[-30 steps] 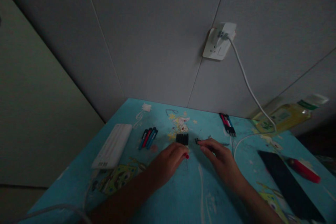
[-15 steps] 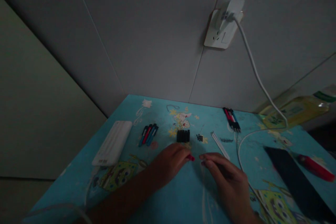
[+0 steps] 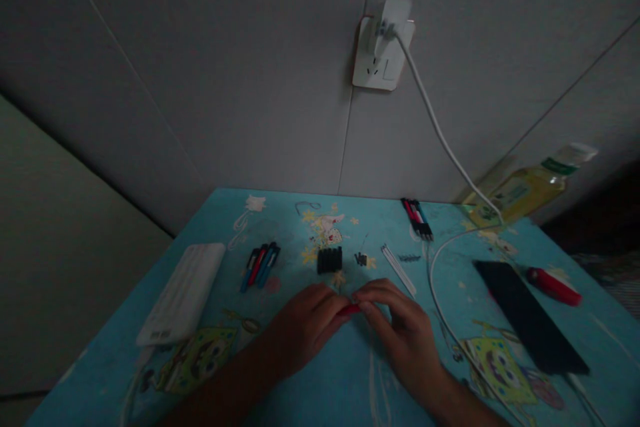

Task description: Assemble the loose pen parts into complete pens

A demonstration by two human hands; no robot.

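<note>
Below the black cylinders point(image 3: 330, 260), the red barrel point(image 3: 351, 309) is largely covered by the left hand point(image 3: 305, 320); its right end is obscured by the right hand point(image 3: 403, 328). Small black pieces point(image 3: 361, 259) right of the cylinders cannot be identified. Both forearms point(image 3: 225, 383) are cut off by the bottom edge.

Lighting: dim, underexp. overall. Source out of frame; soft shadow L of socket plate point(image 3: 377, 77) on grey wall point(image 3: 250, 93) suggests light from R. Brightest: white plug point(image 3: 399, 10) & power bank point(image 3: 183, 293), neither blown out. L forearm point(image 3: 225, 380) v. dark; L hand point(image 3: 310, 320) darker than R hand point(image 3: 405, 337). Small glint at bottle point(image 3: 530, 193) neck. Far R behind bottle near black.
Image qual.: soft, low contrast; fine detail lost on small blk parts point(image 3: 361, 259) & red piece point(image 3: 349, 310) btwn fingers. Wide-angle stretch twd edges; bottle looks skewed.
</note>
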